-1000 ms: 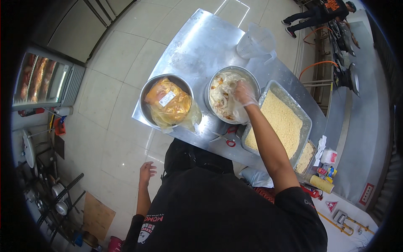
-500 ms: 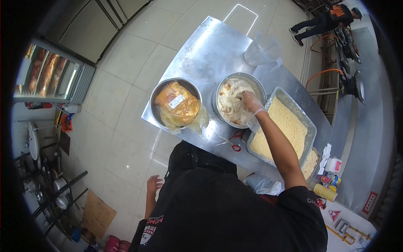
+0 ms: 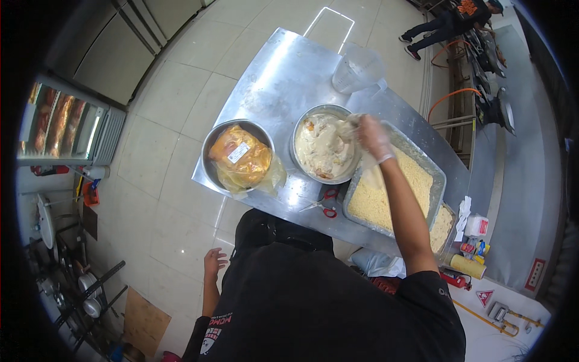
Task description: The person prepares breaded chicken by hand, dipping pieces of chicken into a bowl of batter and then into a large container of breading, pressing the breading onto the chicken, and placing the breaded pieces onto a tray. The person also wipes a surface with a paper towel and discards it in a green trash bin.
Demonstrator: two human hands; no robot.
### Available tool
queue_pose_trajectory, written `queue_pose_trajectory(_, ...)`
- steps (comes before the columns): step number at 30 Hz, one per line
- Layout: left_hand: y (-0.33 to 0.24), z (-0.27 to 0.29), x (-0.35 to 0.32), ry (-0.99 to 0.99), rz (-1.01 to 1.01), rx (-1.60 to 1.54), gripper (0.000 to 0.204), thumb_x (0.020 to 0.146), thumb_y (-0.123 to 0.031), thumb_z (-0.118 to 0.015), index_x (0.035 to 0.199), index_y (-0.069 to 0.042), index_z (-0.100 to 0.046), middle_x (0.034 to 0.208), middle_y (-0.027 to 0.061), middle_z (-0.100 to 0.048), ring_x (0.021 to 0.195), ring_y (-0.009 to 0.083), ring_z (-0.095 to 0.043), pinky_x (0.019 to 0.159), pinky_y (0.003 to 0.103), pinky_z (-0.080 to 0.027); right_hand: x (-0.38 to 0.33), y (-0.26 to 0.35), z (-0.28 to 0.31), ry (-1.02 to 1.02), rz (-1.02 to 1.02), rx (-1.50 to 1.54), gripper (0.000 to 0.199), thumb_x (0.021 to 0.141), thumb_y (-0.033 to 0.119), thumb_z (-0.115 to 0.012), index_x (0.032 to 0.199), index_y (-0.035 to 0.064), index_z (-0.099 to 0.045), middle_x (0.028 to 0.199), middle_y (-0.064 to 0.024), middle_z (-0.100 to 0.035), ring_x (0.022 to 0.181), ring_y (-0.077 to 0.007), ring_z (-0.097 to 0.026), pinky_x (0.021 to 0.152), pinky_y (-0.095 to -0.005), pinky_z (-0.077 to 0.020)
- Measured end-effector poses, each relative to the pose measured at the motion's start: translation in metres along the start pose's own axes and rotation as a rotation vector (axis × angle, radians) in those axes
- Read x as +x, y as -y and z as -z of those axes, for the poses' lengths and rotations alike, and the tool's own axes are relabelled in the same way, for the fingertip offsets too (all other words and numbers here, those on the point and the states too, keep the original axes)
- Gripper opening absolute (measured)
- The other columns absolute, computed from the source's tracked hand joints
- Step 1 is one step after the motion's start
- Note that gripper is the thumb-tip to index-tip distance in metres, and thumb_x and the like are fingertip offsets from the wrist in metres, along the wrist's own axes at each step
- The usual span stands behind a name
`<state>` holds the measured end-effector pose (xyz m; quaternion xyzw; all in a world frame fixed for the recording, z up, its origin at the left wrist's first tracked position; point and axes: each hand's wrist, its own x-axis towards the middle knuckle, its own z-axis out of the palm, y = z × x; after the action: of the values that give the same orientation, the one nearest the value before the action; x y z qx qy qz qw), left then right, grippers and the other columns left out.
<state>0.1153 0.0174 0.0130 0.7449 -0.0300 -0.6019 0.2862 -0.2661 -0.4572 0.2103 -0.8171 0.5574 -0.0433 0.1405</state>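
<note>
My right hand [image 3: 373,137], in a clear plastic glove and blurred by motion, is closed over the right rim of a round metal bowl [image 3: 294,148]. A whitish, batter-coated piece [image 3: 351,125] shows at its fingers; its exact kind is hard to make out. Pale, creamy batter [image 3: 319,148] with orange-brown bits fills the bowl. Just right of it, under my forearm, lies a grey tray [image 3: 439,199] of yellowish crumbs [image 3: 386,199]. My left hand [image 3: 215,263] hangs beside my body, fingers apart, holding nothing.
A second metal bowl [image 3: 208,136] at left holds a labelled plastic bag of orange meat [image 3: 241,157]. Red-handled scissors [image 3: 329,203] lie near the table's front edge. A clear measuring jug [image 3: 359,71] stands behind. A person [image 3: 449,24] works at the far right stoves.
My right hand has come up out of the batter and moved right to the bowl's rim, with a coated piece at its fingers. My left hand still hangs at my side.
</note>
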Motion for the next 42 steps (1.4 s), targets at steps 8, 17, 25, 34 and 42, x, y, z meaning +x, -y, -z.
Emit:
queue_pose_trajectory(8,0.009,0.004,0.002,0.004,0.067,-0.014,0.03,0.09,-0.025,-0.041,0.111,-0.007,-0.053,0.09,0.0108,-0.063,0.065,0.0183,-0.061,0.055,0.028,-0.046,0.014,-0.018,-0.021,-0.001,-0.049,0.019,0.016,0.078,0.012,-0.048,0.079,0.004,-0.062,0.081,-0.0212,-0.062,0.083,-0.0362,-0.06,0.076,-0.0434,-0.0467)
queue_pose_trajectory(17,0.003,-0.003,-0.004,-0.007,0.107,0.01,0.032,0.091,-0.027,-0.041,0.112,-0.007,-0.052,0.091,0.0112,-0.063,0.066,0.0184,-0.062,0.055,0.029,-0.046,-0.01,0.054,-0.117,0.154,-0.002,-0.153,0.019,0.08,0.01,-0.048,0.077,0.0046,-0.065,0.079,-0.0192,-0.063,0.073,-0.033,-0.063,0.068,-0.0431,-0.0509)
queue_pose_trajectory(25,0.008,-0.007,-0.004,0.034,0.109,0.014,0.032,0.091,-0.027,-0.041,0.112,-0.007,-0.053,0.091,0.0113,-0.064,0.065,0.0182,-0.062,0.054,0.028,-0.046,0.029,-0.039,-0.121,0.061,-0.165,-0.084,0.016,0.073,0.01,-0.052,0.071,-0.0003,-0.064,0.08,-0.0245,-0.061,0.078,-0.0385,-0.061,0.068,-0.0458,-0.0482)
queue_pose_trajectory(34,0.002,-0.007,0.002,-0.013,0.103,0.005,0.033,0.09,-0.028,-0.04,0.113,-0.007,-0.052,0.092,0.012,-0.064,0.066,0.0187,-0.062,0.056,0.029,-0.046,0.015,-0.001,-0.116,-0.022,-0.205,0.051,0.015,0.07,0.01,-0.059,0.077,-0.0019,-0.064,0.083,-0.0233,-0.062,0.079,-0.0372,-0.062,0.071,-0.0435,-0.0489)
queue_pose_trajectory(42,-0.001,-0.012,0.003,0.014,0.105,-0.004,0.033,0.089,-0.027,-0.041,0.112,-0.006,-0.053,0.092,0.0121,-0.063,0.066,0.0186,-0.061,0.057,0.03,-0.046,0.001,0.025,-0.006,-0.027,-0.216,0.17,0.027,0.072,0.016,-0.061,0.096,0.0048,-0.064,0.09,-0.0225,-0.062,0.084,-0.0368,-0.061,0.072,-0.0413,-0.0484)
